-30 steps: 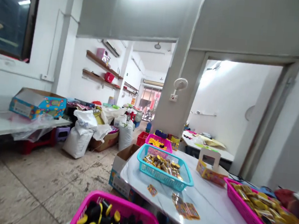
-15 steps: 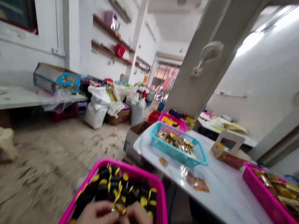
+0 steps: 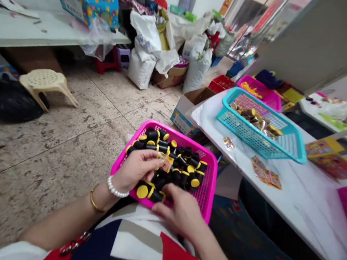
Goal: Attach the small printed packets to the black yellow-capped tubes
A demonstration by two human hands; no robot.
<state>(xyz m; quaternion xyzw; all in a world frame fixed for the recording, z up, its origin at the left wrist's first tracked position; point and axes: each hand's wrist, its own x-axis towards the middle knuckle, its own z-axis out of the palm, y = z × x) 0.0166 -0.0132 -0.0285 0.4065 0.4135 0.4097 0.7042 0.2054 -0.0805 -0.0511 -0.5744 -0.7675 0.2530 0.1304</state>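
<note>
My left hand [image 3: 137, 167] pinches a small orange-and-yellow printed packet [image 3: 165, 163] between thumb and fingers, above a pink basket [image 3: 212, 191]. Black cylindrical containers with yellow caps fill the basket, which sits at my lap. Lower in the basket, my right hand [image 3: 181, 210] has its thumb and fingers on either side of the end of one black container [image 3: 155, 195]. Some of its fingertips are hidden among the containers.
A white table [image 3: 232, 184] on the right bears a turquoise basket [image 3: 261, 144] of gold packets and flat printed packets [image 3: 266, 173]. A cream stool [image 3: 46, 81] stands on the floor at left. White sacks [image 3: 141, 63] and a cardboard box [image 3: 187, 111] lie beyond.
The view has tilted down and turned. My hands, earlier together at a small gold item, are now apart: the left holds the packet, the right is down at a black container.
</note>
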